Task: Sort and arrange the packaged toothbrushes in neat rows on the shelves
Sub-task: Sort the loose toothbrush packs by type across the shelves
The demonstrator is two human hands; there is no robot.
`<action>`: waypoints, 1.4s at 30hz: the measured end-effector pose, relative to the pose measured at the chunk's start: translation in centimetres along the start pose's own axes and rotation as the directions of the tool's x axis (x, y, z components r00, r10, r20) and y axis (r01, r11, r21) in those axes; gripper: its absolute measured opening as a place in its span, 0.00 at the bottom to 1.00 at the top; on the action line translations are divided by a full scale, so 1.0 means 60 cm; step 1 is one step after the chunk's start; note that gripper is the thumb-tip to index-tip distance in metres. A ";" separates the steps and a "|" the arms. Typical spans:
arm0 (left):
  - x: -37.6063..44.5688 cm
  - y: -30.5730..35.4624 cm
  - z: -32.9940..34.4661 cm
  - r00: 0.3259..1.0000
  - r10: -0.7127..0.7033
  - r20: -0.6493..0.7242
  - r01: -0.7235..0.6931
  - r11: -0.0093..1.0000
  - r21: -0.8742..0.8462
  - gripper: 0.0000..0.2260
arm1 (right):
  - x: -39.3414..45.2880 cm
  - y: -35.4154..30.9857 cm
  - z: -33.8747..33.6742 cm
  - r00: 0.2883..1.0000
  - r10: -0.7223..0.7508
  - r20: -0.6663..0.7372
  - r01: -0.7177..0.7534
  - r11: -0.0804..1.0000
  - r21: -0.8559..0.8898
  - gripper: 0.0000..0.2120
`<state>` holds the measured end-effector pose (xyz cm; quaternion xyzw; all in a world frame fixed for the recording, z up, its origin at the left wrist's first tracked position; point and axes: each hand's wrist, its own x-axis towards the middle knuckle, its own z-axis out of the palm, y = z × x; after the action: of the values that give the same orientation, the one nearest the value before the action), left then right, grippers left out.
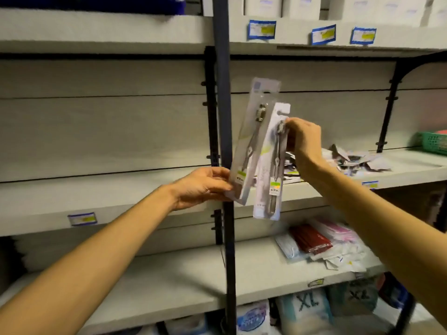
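Two bare forearms enter from the lower corners of the frame, nearest the lens. Left hand (203,187), centre of frame: grip pinched on the bottom corner of a packaged toothbrush (251,141), thumb on the front face, fingers behind. The pack stands nearly upright, leaning right, top reaching the upper centre. Right hand (302,141), just right of centre: fingertips pressed together on the upper part of a second pack (272,163), near the brush head, so the pack hangs down from the pinch. The two packs overlap slightly in the view; whether they touch, cannot tell.

Both packs held in the air in front of the dark upright post (223,141), not on any shelf. More packs lie in a loose heap (358,160) on the middle shelf (411,165), right of frame, unsorted. Left bay of that shelf looks bare. A green basket (433,142) sits at the far right edge. Lower shelf right: bagged goods (321,245), not part of the job.

Handling, as a judgement: flat card-and-blister packs, light, fairly stiff along the length but likely to flex if held only by one corner. Clear plastic front probably slick. Best hold is thumb and fingers across the card edges, mid-length, or by the hang-tab end. Not fragile; edges may catch on neighbours when sliding into a row.
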<state>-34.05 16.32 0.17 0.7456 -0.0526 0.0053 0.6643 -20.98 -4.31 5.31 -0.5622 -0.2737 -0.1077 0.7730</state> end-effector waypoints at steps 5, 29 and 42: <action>-0.101 -0.020 -0.127 0.983 0.023 -0.182 -0.029 0.999 -0.032 0.13 | -0.055 0.030 0.167 0.978 0.016 0.209 -0.008 0.999 -0.038 0.12; -0.072 -0.178 -0.519 0.799 0.302 -0.520 0.478 0.206 0.854 0.22 | 0.115 0.441 0.546 0.860 0.452 0.236 -0.234 0.762 -0.604 0.16; -0.040 -0.154 -0.444 0.867 0.323 -0.379 0.354 0.137 0.925 0.20 | 0.069 0.397 0.501 0.829 0.211 0.517 0.162 0.796 -0.584 0.22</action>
<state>-33.99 43.94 -6.01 0.9638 0.1453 0.2233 -0.0052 -15.33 32.38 -5.20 -0.7888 -0.4302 -0.0099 0.4389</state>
